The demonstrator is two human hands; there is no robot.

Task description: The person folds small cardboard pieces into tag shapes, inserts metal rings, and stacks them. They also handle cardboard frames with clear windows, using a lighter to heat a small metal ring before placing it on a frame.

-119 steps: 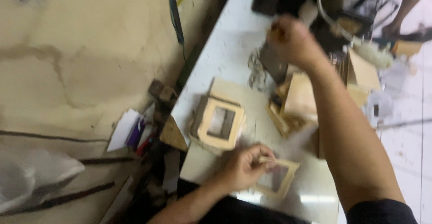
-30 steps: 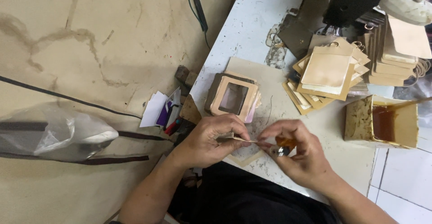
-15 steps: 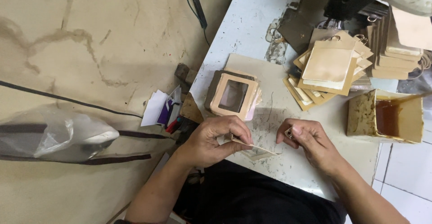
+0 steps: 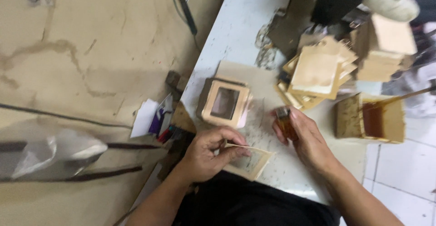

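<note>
My left hand (image 4: 210,153) grips a thin pale square frame (image 4: 250,161) by its near edge, holding it tilted just above the white table (image 4: 236,26). To the right, my right hand (image 4: 305,137) is closed around a small amber lighter (image 4: 285,122), a short way from the frame. Just beyond my left hand lies a stack of similar frames with a window opening (image 4: 225,102) on a sheet of brown card.
A pile of tan square pieces (image 4: 315,74) sits at the back right, another stack (image 4: 386,49) beyond it. An open box of amber glue with a stick in it (image 4: 371,119) stands at the right. Papers and pens (image 4: 154,119) are wedged at the table's left edge.
My right hand has drawn away from the frame to the right and upward, lighter in its fingers. My left hand keeps hold of the frame in about the same place.
</note>
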